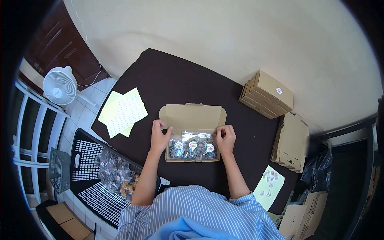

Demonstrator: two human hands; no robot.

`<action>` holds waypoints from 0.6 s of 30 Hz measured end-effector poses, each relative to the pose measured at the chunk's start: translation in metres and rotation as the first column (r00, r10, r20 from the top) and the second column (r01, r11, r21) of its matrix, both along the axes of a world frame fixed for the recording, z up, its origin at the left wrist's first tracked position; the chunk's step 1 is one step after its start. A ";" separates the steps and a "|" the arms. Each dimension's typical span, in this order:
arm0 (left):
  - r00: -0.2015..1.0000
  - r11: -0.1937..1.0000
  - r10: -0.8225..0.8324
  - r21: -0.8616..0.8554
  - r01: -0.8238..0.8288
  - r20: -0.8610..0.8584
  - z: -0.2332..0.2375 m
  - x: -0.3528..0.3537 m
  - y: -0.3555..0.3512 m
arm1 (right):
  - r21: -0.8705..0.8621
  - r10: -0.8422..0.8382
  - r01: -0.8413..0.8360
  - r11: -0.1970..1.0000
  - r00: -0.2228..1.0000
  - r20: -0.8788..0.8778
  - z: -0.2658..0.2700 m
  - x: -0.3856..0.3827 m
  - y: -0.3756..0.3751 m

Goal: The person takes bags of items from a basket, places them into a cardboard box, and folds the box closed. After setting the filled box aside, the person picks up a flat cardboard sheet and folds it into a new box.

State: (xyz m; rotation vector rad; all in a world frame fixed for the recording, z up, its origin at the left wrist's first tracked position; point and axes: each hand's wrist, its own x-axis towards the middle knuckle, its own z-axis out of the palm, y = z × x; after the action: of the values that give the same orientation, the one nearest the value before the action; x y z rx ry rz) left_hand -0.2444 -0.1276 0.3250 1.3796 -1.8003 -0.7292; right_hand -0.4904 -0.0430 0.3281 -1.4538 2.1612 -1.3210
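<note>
An open cardboard box (pixel 193 116) lies in front of me on the dark table, its lid raised toward the far side. Clear plastic packets (pixel 192 149) with dark coiled contents and round stickers sit in a row inside it. At the box's left side, near the lid's fold, my left hand (pixel 161 137) grips the cardboard between thumb and fingers. My right hand (pixel 226 140) pinches the right side at about the same height. The exact contact of the fingertips is partly hidden.
Sticker sheets (pixel 125 114) lie on the table's left. A black basket (pixel 86 160) of packets stands at the lower left. Closed boxes (pixel 266 94) are stacked at the back right, near flattened cardboard (pixel 291 142) and a sheet with stickers (pixel 270 188). A fan (pixel 60 86) stands left.
</note>
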 end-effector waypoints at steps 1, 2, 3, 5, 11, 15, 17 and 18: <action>0.999 0.999 0.043 -0.023 -0.044 -0.016 0.003 0.000 0.001 | -0.008 -0.033 0.033 0.999 0.999 -0.003 0.002 0.001 0.000; 0.999 0.999 0.043 -0.023 -0.044 -0.016 0.006 0.001 0.001 | -0.008 -0.033 0.033 0.999 0.999 -0.003 0.003 0.002 0.001; 0.999 0.998 0.042 0.046 -0.043 0.007 0.009 0.004 0.002 | -0.006 -0.077 0.077 0.997 0.995 0.061 0.013 0.006 0.001; 0.999 0.992 0.040 0.115 -0.044 0.031 0.020 0.007 0.003 | 0.001 -0.121 0.121 0.993 0.985 0.124 0.030 0.011 0.004; 0.985 0.972 0.086 0.230 -0.050 -0.152 0.058 0.003 0.016 | 0.277 -0.037 0.070 0.958 0.992 -0.124 0.054 0.013 0.013; 0.999 0.979 -0.027 0.204 0.021 0.024 0.053 0.006 0.027 | 0.286 -0.027 0.058 0.957 0.993 -0.112 0.053 0.021 0.024; 0.998 0.968 -0.053 0.248 0.044 0.029 0.052 0.006 0.033 | 0.299 -0.021 0.051 0.953 0.994 -0.104 0.052 0.022 0.029; 0.998 0.960 -0.061 0.272 0.068 -0.031 0.060 0.005 0.037 | 0.275 -0.016 0.043 0.960 0.995 -0.101 0.050 0.022 0.033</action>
State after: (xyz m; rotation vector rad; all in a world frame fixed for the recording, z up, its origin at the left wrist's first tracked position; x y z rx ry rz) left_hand -0.2397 -0.0904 0.3851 1.4858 -1.7833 -1.0561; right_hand -0.4679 -0.0105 0.3780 -1.4044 2.3259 -0.9243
